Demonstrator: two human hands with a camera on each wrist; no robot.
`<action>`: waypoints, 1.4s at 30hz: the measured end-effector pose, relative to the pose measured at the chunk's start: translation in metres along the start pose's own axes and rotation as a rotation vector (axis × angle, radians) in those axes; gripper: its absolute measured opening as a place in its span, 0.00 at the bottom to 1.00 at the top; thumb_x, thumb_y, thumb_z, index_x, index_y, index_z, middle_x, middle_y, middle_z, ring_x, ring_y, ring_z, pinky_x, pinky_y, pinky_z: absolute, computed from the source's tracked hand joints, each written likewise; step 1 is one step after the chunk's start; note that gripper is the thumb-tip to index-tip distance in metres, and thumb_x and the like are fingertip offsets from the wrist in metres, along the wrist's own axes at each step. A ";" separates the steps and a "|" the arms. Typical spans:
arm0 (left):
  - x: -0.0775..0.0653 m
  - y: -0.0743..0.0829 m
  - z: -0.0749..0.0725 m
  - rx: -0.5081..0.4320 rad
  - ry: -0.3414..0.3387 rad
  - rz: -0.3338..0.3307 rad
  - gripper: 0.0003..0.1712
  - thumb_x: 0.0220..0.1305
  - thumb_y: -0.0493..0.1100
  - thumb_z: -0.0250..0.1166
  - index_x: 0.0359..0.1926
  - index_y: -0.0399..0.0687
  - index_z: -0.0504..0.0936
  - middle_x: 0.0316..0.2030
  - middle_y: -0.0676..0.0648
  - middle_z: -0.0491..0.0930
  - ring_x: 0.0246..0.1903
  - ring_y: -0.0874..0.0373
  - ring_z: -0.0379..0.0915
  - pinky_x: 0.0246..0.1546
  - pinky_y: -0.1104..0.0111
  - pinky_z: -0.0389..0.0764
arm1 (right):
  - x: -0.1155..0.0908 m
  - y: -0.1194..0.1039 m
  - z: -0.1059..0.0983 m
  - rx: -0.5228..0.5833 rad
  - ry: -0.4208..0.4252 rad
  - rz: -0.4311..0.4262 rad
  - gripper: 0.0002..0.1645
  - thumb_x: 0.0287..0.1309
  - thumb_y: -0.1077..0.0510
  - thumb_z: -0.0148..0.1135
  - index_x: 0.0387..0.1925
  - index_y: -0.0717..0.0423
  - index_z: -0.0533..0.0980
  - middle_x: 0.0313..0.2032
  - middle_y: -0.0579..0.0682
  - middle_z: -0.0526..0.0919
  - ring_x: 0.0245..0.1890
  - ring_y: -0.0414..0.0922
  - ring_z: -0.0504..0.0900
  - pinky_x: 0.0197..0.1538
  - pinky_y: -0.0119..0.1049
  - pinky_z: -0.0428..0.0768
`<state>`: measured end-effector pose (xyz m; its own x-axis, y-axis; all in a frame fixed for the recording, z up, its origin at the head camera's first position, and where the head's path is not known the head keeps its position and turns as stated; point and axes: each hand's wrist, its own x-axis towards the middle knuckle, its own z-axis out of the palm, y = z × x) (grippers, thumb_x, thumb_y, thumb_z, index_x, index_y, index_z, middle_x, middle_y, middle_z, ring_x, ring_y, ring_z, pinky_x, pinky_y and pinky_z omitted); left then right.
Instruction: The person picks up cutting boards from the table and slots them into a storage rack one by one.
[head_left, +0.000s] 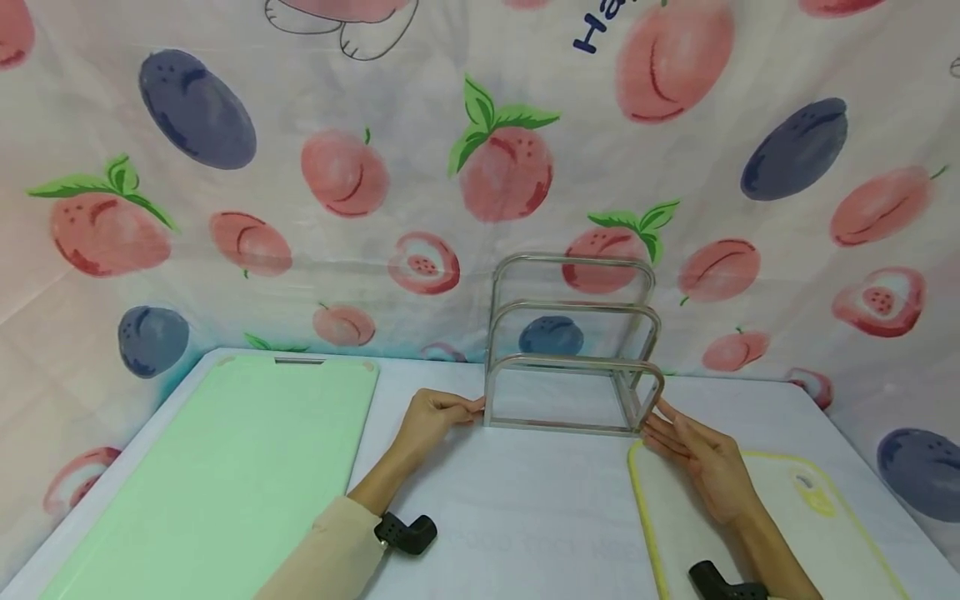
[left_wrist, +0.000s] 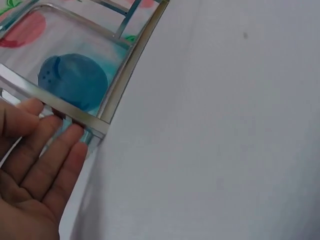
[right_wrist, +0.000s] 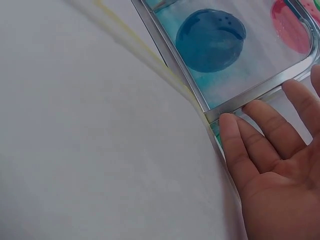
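Note:
A metal rack (head_left: 573,362) with three rounded upright frames stands at the back of the table. At its lower left side is my left hand (head_left: 431,425), fingertips touching the upright. The left wrist view shows those fingers (left_wrist: 52,160) fairly straight against the metal bar, the thumb beside them. My right hand (head_left: 705,467) touches the rack's lower right corner from outside. In the right wrist view its fingers (right_wrist: 272,125) are extended along the frame. Under the right hand lies a white cutting board (head_left: 780,533) with a yellow rim.
A large pale green board (head_left: 217,467) lies flat along the left of the table. White cloth (head_left: 525,517) covers the tabletop. Behind the table hangs a fruit-printed curtain (head_left: 420,192), close to the rack's back. A black wrist camera (head_left: 407,533) sits on the left wrist.

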<state>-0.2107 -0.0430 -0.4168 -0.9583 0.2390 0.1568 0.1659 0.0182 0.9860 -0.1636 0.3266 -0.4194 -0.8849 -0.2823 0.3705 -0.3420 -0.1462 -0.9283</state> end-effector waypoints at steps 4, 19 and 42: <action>0.003 -0.008 0.002 -0.005 0.041 -0.003 0.09 0.51 0.29 0.57 0.31 0.31 0.83 0.35 0.41 0.80 0.37 0.51 0.78 0.39 0.61 0.77 | 0.001 0.001 0.000 0.004 -0.004 -0.004 0.23 0.68 0.66 0.29 0.59 0.79 0.51 0.53 0.78 0.58 0.54 0.63 0.63 0.51 0.50 0.65; -0.023 -0.006 0.000 -0.097 -0.094 -0.046 0.17 0.62 0.35 0.53 0.51 0.33 0.74 0.54 0.43 0.70 0.55 0.52 0.65 0.48 0.61 0.71 | 0.000 0.002 0.005 0.005 -0.023 -0.033 0.22 0.67 0.68 0.28 0.59 0.79 0.51 0.52 0.80 0.56 0.54 0.64 0.63 0.52 0.50 0.65; -0.042 0.022 -0.014 -0.120 -0.214 -0.056 0.24 0.63 0.31 0.49 0.61 0.31 0.61 0.60 0.37 0.61 0.60 0.50 0.57 0.54 0.66 0.65 | 0.007 0.005 0.012 0.024 -0.056 0.008 0.23 0.67 0.67 0.30 0.61 0.75 0.51 0.55 0.76 0.56 0.56 0.62 0.61 0.53 0.48 0.65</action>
<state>-0.1698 -0.0663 -0.4009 -0.8921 0.4409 0.0984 0.0725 -0.0751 0.9945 -0.1677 0.3131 -0.4210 -0.8681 -0.3360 0.3653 -0.3271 -0.1663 -0.9303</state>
